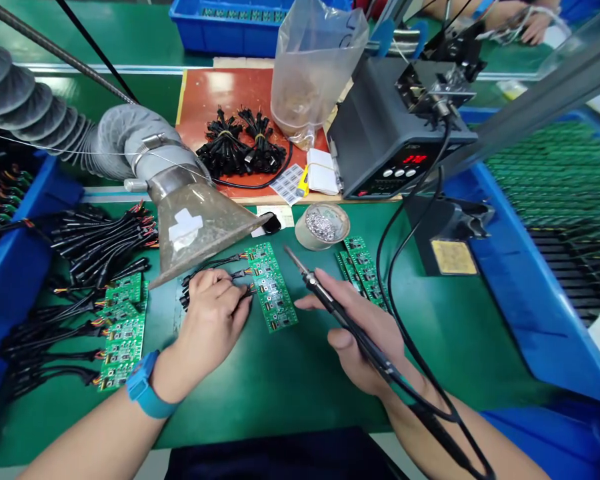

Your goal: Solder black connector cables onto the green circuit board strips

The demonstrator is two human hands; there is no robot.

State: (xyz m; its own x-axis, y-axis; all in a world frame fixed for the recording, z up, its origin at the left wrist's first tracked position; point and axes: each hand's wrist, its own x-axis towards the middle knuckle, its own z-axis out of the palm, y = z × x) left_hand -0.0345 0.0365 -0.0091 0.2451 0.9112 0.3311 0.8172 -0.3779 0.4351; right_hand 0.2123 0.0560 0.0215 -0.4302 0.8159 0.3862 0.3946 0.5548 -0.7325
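Note:
My left hand (213,313) rests on the green mat with fingers curled, pinching a black cable's wires (215,263) against the left edge of a strip of green circuit boards (271,287). My right hand (365,333) grips a black soldering iron (330,303) like a pen. Its tip (287,252) points up and left and hovers just right of the board strip, not touching it. The iron's black cord runs back past my right wrist.
A fume-extraction funnel (195,220) on a grey hose hangs over the boards. Solder wire spool (323,227), soldering station (395,133), iron stand (447,233), more boards (360,267), wired boards (123,333) at left, cable bundles (240,147), plastic bag (313,67), blue bins at both sides.

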